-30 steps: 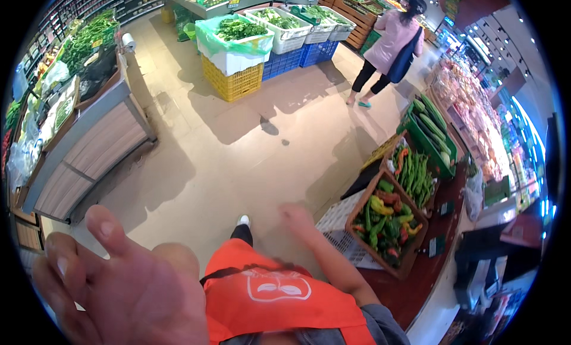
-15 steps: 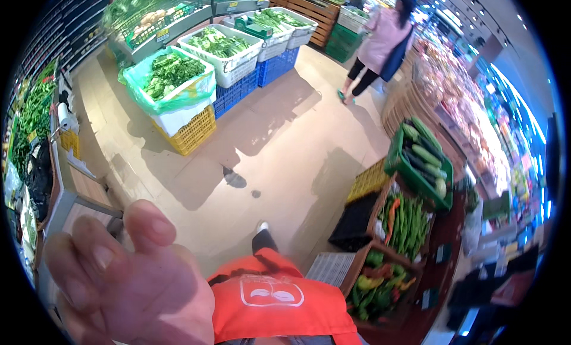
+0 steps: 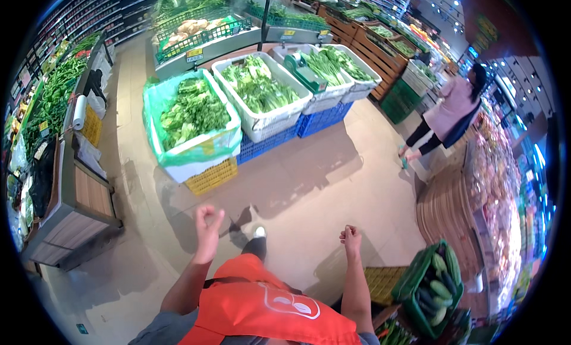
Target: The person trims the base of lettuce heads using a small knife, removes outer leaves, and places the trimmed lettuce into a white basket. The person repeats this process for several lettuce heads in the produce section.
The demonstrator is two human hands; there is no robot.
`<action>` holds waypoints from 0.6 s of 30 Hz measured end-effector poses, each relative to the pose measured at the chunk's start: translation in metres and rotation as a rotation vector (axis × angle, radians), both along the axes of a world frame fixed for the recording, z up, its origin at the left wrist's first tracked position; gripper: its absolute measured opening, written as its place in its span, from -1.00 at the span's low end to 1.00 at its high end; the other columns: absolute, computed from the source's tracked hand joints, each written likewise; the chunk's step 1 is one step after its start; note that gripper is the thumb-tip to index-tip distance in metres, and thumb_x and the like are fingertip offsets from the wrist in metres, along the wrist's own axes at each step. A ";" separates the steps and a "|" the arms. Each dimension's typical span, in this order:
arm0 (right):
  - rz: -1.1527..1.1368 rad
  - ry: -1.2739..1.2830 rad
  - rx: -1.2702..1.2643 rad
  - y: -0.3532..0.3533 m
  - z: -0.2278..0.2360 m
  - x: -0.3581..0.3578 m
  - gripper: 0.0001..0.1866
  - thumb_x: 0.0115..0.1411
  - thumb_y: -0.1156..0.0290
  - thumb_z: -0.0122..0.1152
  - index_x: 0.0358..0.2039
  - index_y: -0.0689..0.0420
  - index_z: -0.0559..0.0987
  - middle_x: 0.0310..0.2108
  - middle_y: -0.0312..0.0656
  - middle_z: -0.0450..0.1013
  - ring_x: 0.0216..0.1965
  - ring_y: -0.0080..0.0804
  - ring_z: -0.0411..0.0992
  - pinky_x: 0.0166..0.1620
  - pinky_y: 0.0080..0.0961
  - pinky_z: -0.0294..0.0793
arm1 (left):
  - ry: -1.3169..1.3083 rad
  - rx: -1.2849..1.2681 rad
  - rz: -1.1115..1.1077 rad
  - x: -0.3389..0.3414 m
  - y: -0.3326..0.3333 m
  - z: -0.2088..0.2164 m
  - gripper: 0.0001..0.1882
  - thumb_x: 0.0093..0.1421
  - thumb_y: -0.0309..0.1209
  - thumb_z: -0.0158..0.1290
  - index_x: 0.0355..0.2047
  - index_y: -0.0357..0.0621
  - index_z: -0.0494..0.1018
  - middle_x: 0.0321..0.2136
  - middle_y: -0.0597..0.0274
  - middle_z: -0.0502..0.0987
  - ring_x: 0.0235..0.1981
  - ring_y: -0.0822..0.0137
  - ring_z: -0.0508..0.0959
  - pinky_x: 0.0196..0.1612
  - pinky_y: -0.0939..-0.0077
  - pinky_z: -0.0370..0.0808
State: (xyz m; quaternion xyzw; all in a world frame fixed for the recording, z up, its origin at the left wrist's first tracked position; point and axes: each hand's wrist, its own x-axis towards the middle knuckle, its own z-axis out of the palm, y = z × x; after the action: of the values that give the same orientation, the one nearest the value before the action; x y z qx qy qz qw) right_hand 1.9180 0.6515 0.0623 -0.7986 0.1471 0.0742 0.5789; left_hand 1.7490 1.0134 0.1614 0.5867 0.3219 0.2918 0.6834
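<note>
The left hand (image 3: 208, 229) hangs over the floor (image 3: 285, 205) with fingers loosely curled and nothing seen in it; the right hand (image 3: 351, 238) is drawn into a loose fist, also with nothing visible, though something small inside could not be told. The lined crate (image 3: 199, 155) of greens (image 3: 193, 110) stands ahead of the left hand, apart from it, on a yellow crate (image 3: 213, 178); the cucumber crate (image 3: 407, 287) sits beside the right forearm. The likeliest trouble is a bump: a wide swing of the right arm could catch that crate's edge, and a shoe (image 3: 259, 232) set down too far forward could strike the stack. The loose liner (image 3: 156, 122) could also snag a passing finger. Compared with half a second ago, the left palm no longer looms at the camera, the right hand has come into view, the lined crate looks closer, and the peppers (image 3: 392, 333) barely show at the lower edge.
</note>
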 end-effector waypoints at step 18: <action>1.045 0.674 -0.809 -0.068 -0.186 0.213 -0.60 0.15 0.13 -0.16 -0.54 0.15 0.53 -0.68 -0.15 0.45 -0.59 -0.32 0.44 -0.41 -0.35 0.43 | 0.365 0.069 0.011 0.392 0.084 -0.106 -0.77 -0.04 -0.39 0.13 -0.37 -0.17 0.37 -0.41 0.29 0.37 -0.41 0.48 0.37 -0.38 0.60 0.37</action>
State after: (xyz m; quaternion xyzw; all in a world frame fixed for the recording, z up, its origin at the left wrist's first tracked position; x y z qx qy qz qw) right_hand 2.1308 0.5832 -0.1238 -0.8493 -0.0666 0.5211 0.0519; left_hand 2.1411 1.0971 0.0555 0.6513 0.4336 0.1951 0.5914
